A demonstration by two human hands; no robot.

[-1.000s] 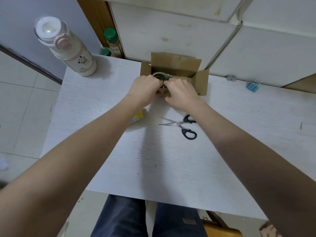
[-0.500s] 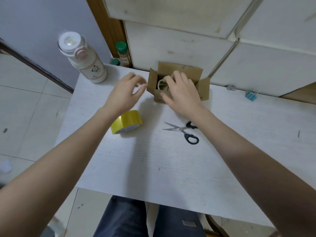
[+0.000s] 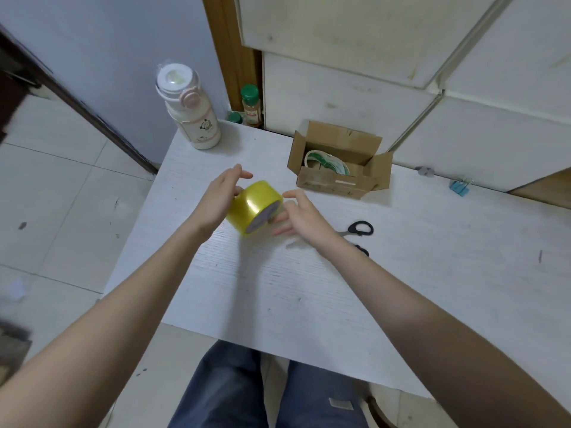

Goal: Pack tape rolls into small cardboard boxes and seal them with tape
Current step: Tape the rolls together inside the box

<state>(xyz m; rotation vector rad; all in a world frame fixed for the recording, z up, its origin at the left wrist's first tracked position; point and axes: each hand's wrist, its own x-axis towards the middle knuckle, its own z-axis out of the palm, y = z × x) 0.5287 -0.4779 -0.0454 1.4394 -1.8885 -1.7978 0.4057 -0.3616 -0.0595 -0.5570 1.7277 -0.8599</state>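
Note:
A yellow tape roll (image 3: 251,203) is lifted off the white table (image 3: 309,288), tilted, at the left middle. My left hand (image 3: 221,199) holds it from the left, fingers curved over its far side. From the right, my right hand (image 3: 304,217) touches the roll's open face with straight fingertips. Beyond them stands a small cardboard box (image 3: 333,183) with its flaps open. Inside it lies a white and green tape roll (image 3: 324,162).
Black-handled scissors (image 3: 360,228) lie just right of my right hand, partly hidden by the wrist. A white bottle (image 3: 190,109) stands at the table's far left corner, a green-capped jar (image 3: 251,105) behind it. A blue binder clip (image 3: 460,186) lies far right.
Both hands left the box and came back toward me. The left hand picked the yellow roll up off the table, and the right hand moved over to its side.

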